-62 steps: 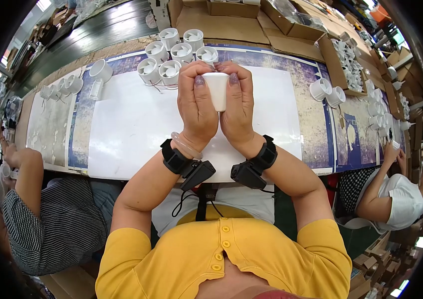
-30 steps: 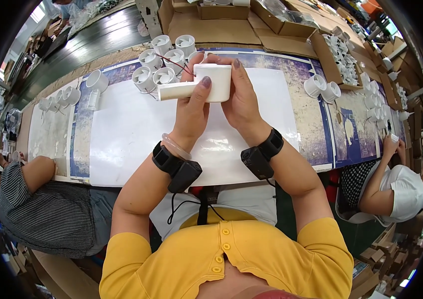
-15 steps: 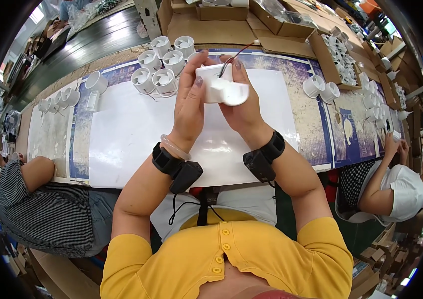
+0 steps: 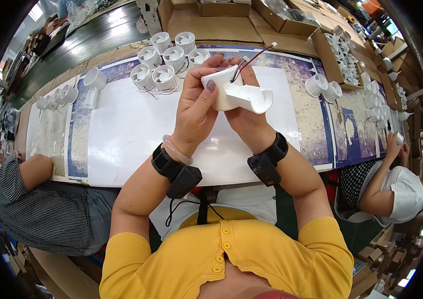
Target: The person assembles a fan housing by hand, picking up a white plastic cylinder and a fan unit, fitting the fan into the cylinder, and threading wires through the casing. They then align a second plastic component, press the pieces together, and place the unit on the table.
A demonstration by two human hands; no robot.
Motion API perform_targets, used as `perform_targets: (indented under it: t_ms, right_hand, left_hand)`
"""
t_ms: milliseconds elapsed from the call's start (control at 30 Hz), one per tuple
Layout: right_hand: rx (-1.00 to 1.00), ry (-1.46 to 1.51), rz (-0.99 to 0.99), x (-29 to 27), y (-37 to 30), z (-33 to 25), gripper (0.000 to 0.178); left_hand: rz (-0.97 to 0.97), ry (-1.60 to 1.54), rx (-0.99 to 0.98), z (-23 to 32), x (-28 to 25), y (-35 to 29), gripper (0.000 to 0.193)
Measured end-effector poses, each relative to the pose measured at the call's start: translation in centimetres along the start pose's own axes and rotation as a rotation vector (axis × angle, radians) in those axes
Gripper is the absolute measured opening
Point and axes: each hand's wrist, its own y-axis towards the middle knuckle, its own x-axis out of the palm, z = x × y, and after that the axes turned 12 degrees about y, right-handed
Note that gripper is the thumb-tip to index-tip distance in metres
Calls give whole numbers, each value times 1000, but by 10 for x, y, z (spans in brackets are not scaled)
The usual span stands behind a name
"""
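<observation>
Above the white sheet (image 4: 137, 142) on the bench, both hands hold a white plastic housing (image 4: 226, 96). Its right end is a curved, trough-like piece that opens upward. Dark and red wires (image 4: 253, 58) come out of its top and end in a small pale plug. My left hand (image 4: 197, 99) grips the housing's left side, thumb across its front. My right hand (image 4: 246, 117) wraps it from behind and below; most of those fingers are hidden. Just beyond my left hand stand several white round fan units (image 4: 164, 75) with blades inside.
Two more white cylinders (image 4: 316, 85) stand to the right, and a row of white cups (image 4: 66, 93) to the left. A cardboard box of small white parts (image 4: 343, 62) lies at the far right. People sit on either side: a checked shirt (image 4: 47, 214) left, a white sleeve (image 4: 405, 187) right.
The housing has turned in my hands and shifted slightly right and nearer, so its trough-shaped end now points right. The wires have swung right with it.
</observation>
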Motion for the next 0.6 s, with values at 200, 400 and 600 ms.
perform_targets:
  t_ms: [200, 400, 600]
  right_hand:
    - [-40, -47, -85, -6, 5, 3, 24]
    - [26, -61, -47, -23, 18, -2, 27]
    - [248, 365, -30, -30, 21, -12, 28]
  left_hand:
    - [42, -62, -32, -6, -5, -1, 25]
    - [71, 124, 13, -3, 3, 2, 25]
    - [-19, 419, 65, -8, -14, 3, 23]
